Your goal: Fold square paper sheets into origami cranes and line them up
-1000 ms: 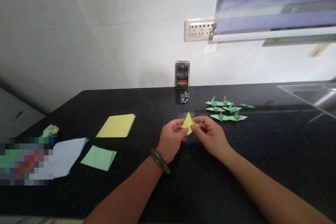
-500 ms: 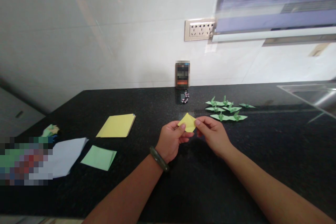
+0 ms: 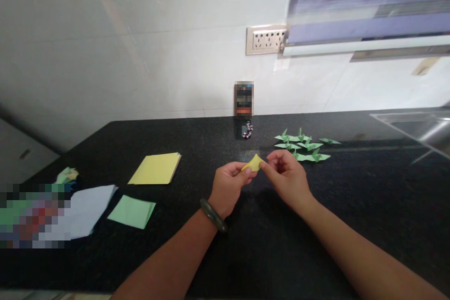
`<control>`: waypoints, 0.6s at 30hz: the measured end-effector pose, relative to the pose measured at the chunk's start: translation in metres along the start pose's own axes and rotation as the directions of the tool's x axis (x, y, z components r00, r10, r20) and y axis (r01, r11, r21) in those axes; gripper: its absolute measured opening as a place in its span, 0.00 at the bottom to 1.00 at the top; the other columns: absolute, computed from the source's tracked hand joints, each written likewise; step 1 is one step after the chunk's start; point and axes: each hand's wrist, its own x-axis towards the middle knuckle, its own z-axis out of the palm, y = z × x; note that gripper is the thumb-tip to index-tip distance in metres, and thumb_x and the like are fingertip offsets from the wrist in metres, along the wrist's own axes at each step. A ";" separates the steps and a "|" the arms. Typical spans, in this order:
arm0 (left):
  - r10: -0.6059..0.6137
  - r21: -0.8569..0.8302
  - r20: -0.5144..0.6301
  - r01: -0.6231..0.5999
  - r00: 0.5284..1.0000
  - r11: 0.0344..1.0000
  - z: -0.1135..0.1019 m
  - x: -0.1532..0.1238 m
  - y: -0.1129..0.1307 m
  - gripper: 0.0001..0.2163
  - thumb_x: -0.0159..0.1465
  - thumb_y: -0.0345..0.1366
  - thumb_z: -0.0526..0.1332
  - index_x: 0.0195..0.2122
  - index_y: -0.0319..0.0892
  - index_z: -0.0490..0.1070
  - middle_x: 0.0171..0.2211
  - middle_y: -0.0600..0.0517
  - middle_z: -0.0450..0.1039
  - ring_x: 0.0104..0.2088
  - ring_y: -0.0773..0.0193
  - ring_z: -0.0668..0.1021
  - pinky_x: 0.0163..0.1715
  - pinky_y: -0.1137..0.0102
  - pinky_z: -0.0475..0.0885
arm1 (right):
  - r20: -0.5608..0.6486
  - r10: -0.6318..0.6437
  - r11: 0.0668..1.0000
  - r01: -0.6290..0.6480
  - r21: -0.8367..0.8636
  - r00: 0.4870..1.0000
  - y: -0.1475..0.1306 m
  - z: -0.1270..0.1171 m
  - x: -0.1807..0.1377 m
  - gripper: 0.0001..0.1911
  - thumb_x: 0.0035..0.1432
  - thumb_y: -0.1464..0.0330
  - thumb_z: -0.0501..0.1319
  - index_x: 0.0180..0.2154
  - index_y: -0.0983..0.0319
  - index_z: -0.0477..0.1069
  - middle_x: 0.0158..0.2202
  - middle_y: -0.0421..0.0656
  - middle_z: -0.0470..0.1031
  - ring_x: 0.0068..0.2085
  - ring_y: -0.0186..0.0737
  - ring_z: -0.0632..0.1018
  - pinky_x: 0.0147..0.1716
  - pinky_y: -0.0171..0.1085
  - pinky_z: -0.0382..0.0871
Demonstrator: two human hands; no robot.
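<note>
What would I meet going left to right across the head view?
White paper → yellow paper stack → dark green bangle → folded yellow paper → green origami cranes → metal sink.

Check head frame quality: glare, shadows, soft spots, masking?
Head view: bright glare on the sink, pale streaks reflected on the wall; head view: faint shadow on the wall left of the device, which is pixelated, as is the white paper's left end; head view: folded yellow paper soft, creases hard to read; head view: counter very dark.
</note>
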 end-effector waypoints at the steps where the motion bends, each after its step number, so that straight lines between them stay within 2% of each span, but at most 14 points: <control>1: 0.011 0.025 0.004 -0.011 1.000 1.000 0.000 -0.001 0.000 0.09 0.52 0.36 0.64 0.32 0.37 0.75 0.28 0.48 0.77 0.31 0.66 0.78 0.32 0.75 0.71 | -0.005 -0.027 0.999 0.027 -0.044 1.000 0.000 0.000 -0.001 0.08 0.50 0.66 0.61 0.32 0.60 0.64 0.20 0.34 0.61 0.20 0.29 0.64 0.19 0.30 0.58; 4: 0.008 0.058 0.026 -0.009 1.000 0.998 0.001 -0.002 0.000 0.10 0.53 0.37 0.64 0.33 0.36 0.75 0.30 0.47 0.77 0.33 0.64 0.78 0.33 0.72 0.71 | 0.014 -0.089 0.988 0.090 -0.123 0.996 0.000 -0.001 -0.003 0.05 0.52 0.66 0.60 0.32 0.61 0.67 0.23 0.37 0.68 0.23 0.32 0.69 0.22 0.32 0.64; 7: -0.007 0.023 0.049 0.006 0.999 1.000 0.001 -0.002 -0.001 0.11 0.54 0.38 0.63 0.35 0.36 0.76 0.32 0.45 0.77 0.36 0.61 0.78 0.35 0.71 0.71 | 0.037 -0.198 0.959 0.201 -0.202 0.979 -0.002 -0.002 -0.003 0.07 0.53 0.69 0.59 0.36 0.61 0.70 0.29 0.42 0.73 0.28 0.35 0.74 0.28 0.34 0.69; 13: -0.082 -0.186 0.072 0.094 0.994 0.978 0.002 0.000 -0.001 0.10 0.56 0.36 0.61 0.35 0.34 0.75 0.35 0.44 0.77 0.36 0.61 0.78 0.34 0.72 0.71 | 0.125 -0.444 0.806 0.457 -0.376 0.887 -0.007 -0.005 -0.001 0.14 0.55 0.71 0.56 0.45 0.59 0.70 0.34 0.44 0.74 0.34 0.37 0.75 0.34 0.36 0.71; 16: -0.103 -0.235 0.057 0.114 0.993 0.965 0.003 0.000 0.001 0.10 0.56 0.35 0.61 0.34 0.33 0.74 0.33 0.43 0.77 0.35 0.62 0.78 0.32 0.73 0.71 | 0.173 -0.489 0.761 0.515 -0.395 0.855 -0.008 -0.005 -0.001 0.15 0.56 0.71 0.55 0.46 0.59 0.70 0.35 0.45 0.74 0.36 0.38 0.75 0.35 0.36 0.71; 18: -0.109 -0.241 0.051 0.118 0.993 0.963 0.004 -0.001 0.001 0.10 0.55 0.35 0.62 0.34 0.33 0.74 0.33 0.43 0.77 0.34 0.62 0.78 0.32 0.73 0.71 | 0.190 -0.489 0.757 0.522 -0.392 0.851 -0.009 -0.005 -0.001 0.15 0.57 0.71 0.54 0.46 0.59 0.70 0.36 0.46 0.74 0.36 0.38 0.75 0.35 0.37 0.71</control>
